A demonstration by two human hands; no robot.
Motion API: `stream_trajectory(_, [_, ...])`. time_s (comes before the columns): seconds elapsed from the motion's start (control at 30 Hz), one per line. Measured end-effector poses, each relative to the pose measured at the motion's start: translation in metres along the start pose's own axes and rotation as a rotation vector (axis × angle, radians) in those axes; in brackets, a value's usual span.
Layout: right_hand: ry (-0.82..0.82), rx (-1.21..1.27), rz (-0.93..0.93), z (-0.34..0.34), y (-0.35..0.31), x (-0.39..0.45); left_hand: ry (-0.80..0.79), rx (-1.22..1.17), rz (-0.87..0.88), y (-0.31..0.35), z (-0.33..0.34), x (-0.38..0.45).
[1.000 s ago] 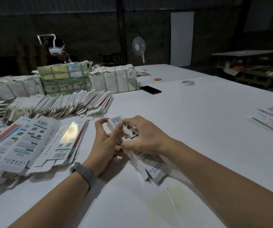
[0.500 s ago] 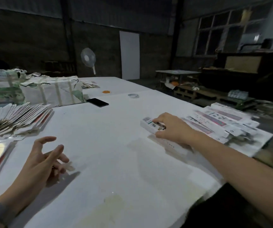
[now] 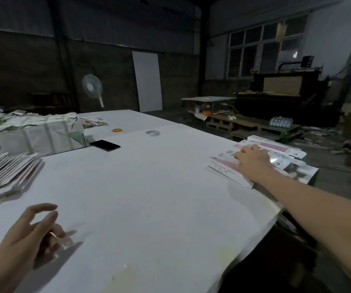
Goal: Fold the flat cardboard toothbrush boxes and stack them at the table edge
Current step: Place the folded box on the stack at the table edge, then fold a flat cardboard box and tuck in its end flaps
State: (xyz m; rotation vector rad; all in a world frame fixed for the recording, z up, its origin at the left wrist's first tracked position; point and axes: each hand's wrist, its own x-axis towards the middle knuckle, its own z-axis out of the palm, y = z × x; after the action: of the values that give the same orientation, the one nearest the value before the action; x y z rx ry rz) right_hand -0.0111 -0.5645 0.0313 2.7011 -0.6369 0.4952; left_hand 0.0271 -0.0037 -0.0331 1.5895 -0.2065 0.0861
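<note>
Right hand (image 3: 252, 161) was at the right of the frame, arm stretched out, palm down on the folded boxes (image 3: 276, 155) stacked at the table's right edge. Fingers looked laid over the top box (image 3: 225, 166); whether they curled round it or just pressed flat could not be told, blur there. The stack lay under and beyond that hand, printed sides up, pink stripes showing.

Left hand (image 3: 32, 235) was at the lower left of the frame, above the white table (image 3: 149, 197), fingers loosely bent and spread, gripping nothing, well apart from the stack on the far side of the tabletop.

Flat unfolded boxes (image 3: 7, 170) fanned in a row at the left edge of the frame, up from the left hand, not touched. Wrapped bundle (image 3: 41, 134) sat behind them at upper left. Black phone (image 3: 105, 145) lay just beside the bundle. Orange ring (image 3: 117, 130) and tape roll (image 3: 152, 133) sat further back near mid frame. Standing fan (image 3: 92, 86) was behind the table.
</note>
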Motion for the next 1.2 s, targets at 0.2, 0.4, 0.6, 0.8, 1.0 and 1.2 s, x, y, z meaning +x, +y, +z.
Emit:
stream_trajectory(0.2, [0.056, 0.340, -0.204, -0.026, -0.074, -0.013, -0.037, 0.007, 0.014, 0.008, 0.010, -0.007])
stream_trajectory(0.4, [0.008, 0.782, -0.448, -0.081, -0.200, -0.055, -0.027, 0.046, -0.033, 0.017, 0.019, -0.013])
stream_trajectory(0.6, [-0.147, 1.157, -0.682, -0.121, -0.316, -0.106, 0.008, 0.181, 0.073, 0.022, 0.022, -0.013])
stream_trajectory(0.8, [-0.013, 1.250, -0.713, -0.110, -0.366, -0.139, 0.060, 0.462, 0.178, 0.016, 0.008, -0.014])
stream_trajectory(1.0, [0.039, 1.199, -0.800, -0.100, -0.369, -0.144, 0.304, 1.200, 0.326, 0.025, -0.022, -0.008])
stream_trajectory(1.2, [0.013, 1.257, -0.804, -0.095, -0.368, -0.139, 0.254, 1.459, -0.302, 0.024, -0.057, -0.001])
